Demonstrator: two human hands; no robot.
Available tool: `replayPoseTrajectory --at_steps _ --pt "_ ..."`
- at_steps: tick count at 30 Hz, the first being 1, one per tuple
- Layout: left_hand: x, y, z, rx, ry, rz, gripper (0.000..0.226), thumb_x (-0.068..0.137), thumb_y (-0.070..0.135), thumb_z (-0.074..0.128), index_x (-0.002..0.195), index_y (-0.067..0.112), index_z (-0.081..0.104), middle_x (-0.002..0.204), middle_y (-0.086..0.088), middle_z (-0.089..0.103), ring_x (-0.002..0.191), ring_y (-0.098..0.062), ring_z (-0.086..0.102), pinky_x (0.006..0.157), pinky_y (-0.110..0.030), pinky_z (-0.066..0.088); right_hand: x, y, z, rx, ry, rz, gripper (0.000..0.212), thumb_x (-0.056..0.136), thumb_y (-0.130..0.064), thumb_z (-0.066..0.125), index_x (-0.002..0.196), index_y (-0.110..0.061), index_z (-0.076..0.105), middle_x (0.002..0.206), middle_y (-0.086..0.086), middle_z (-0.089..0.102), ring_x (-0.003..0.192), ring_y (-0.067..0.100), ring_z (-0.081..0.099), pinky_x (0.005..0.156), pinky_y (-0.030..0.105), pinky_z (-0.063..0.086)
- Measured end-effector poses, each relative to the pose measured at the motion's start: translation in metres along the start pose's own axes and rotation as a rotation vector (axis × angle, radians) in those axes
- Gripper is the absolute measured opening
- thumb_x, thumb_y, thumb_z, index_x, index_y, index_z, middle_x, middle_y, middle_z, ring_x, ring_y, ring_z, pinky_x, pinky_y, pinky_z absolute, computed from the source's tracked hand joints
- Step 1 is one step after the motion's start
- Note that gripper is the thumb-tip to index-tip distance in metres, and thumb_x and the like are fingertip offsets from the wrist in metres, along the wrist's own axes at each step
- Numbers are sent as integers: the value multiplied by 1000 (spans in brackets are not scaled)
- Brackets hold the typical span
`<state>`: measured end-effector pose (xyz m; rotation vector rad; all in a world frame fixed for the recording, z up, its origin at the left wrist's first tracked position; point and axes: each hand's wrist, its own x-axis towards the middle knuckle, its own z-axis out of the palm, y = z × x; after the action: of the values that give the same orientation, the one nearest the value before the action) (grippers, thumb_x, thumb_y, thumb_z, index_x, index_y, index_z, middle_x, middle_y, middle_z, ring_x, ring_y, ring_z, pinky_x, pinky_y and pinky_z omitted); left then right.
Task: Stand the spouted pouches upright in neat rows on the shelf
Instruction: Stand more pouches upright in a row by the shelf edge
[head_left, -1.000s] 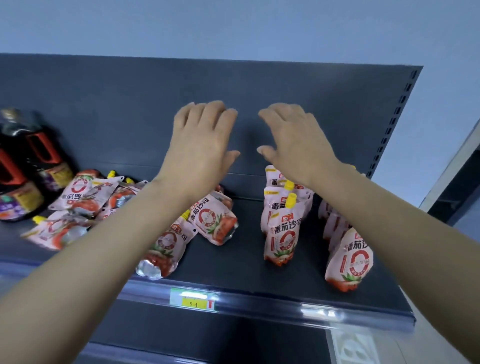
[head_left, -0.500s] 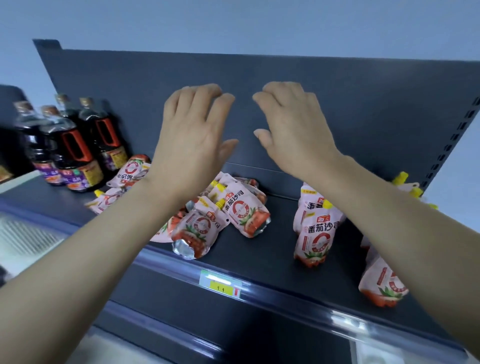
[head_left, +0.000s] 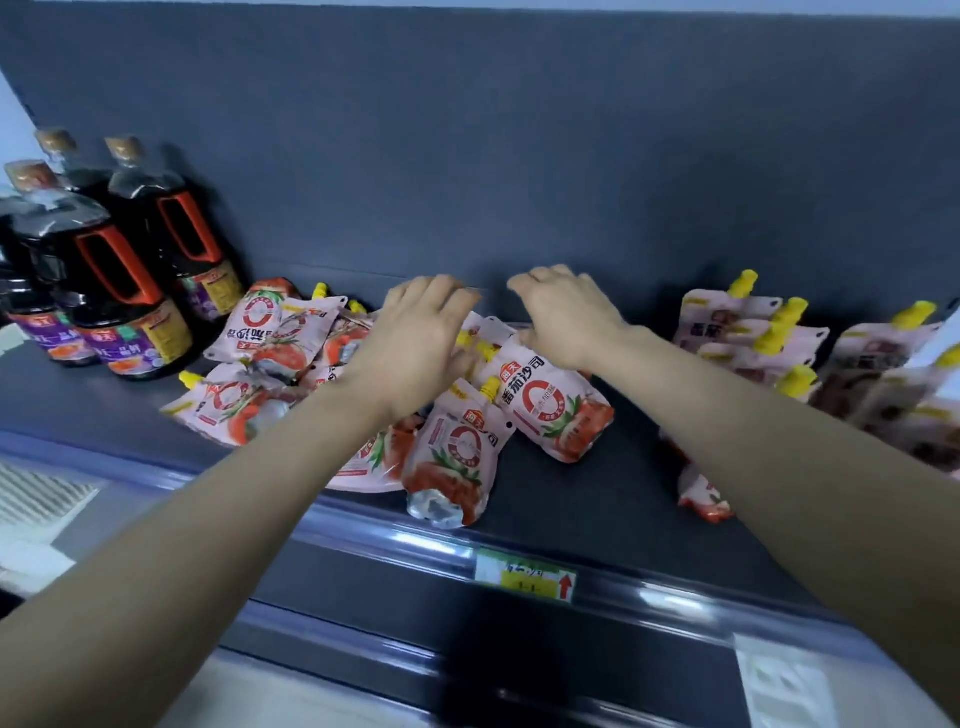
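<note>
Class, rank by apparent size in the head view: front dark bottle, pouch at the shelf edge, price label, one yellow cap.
1. Front dark bottle
2. pouch at the shelf edge
3. price label (nearest the camera)
4. yellow cap

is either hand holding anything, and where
Left hand holds nothing, open over the fallen pouches. Right hand curls over them; grip cannot be told.

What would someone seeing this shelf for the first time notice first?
Two bare hands, the left hand and the right hand, reach over a jumbled heap of pink spouted pouches lying flat at mid-shelf. Dark bottles with red handles stand at far left; more pouches stand upright in rows at right.
</note>
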<state>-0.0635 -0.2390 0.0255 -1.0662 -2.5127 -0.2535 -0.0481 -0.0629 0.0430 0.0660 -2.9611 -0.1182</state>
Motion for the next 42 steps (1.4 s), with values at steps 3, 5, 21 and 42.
replayPoseTrajectory --at_steps 3,5,21,42 --pt "6 -18 27 -59 -133 -3 48 87 29 56 129 10 46 125 -12 49 116 -31 42 99 -38 27 13 1 28 95 -159 74 51 83 -25 64 129 -9 48 131 13 51 123 33 44 98 42 42" --pt "10 -26 41 -91 -229 -10 53 84 32 59 132 12 43 126 -12 48 117 -30 41 100 -37 28 19 2 42 140 -247 118 56 80 -30 67 130 -13 48 131 11 51 122 32 43 98 43 44" --pt "31 -35 81 -185 -503 26 29 68 31 76 86 16 60 99 -6 57 104 -25 46 81 -32 39 28 10 49 175 -228 245 27 80 5 53 101 0 69 111 16 64 100 32 61 87 41 53" --pt "50 5 26 -592 -329 -116 9 79 5 64 84 12 64 87 -6 68 83 -25 62 77 -34 51 8 82 -10 46 11 484 12 81 -1 51 80 -13 53 99 16 65 86 35 58 70 32 37"
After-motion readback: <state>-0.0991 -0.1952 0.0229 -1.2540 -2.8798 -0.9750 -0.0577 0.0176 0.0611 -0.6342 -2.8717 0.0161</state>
